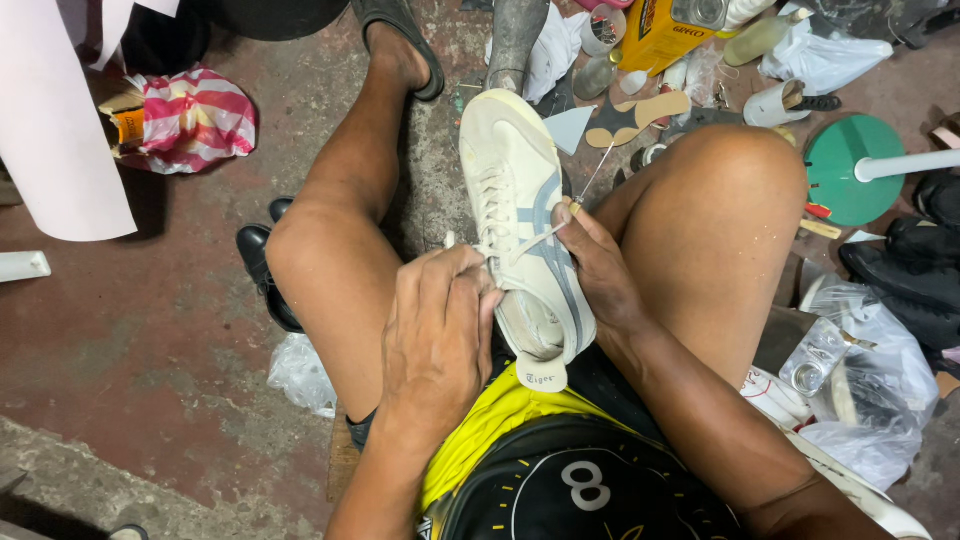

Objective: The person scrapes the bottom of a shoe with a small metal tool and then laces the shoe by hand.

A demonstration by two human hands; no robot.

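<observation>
The left hand (437, 330) clamps the white shoe (520, 220) at its collar, pinning it between the knees so it cannot shift. Just right of that grip, the right hand (597, 262) pinches a needle (577, 206), its thread (598, 168) running up taut.

A cream sneaker (520, 220) lies between the knees; the left hand (437, 335) grips its side, the right hand (598, 265) pinches a needle (590, 180) beside it.
</observation>
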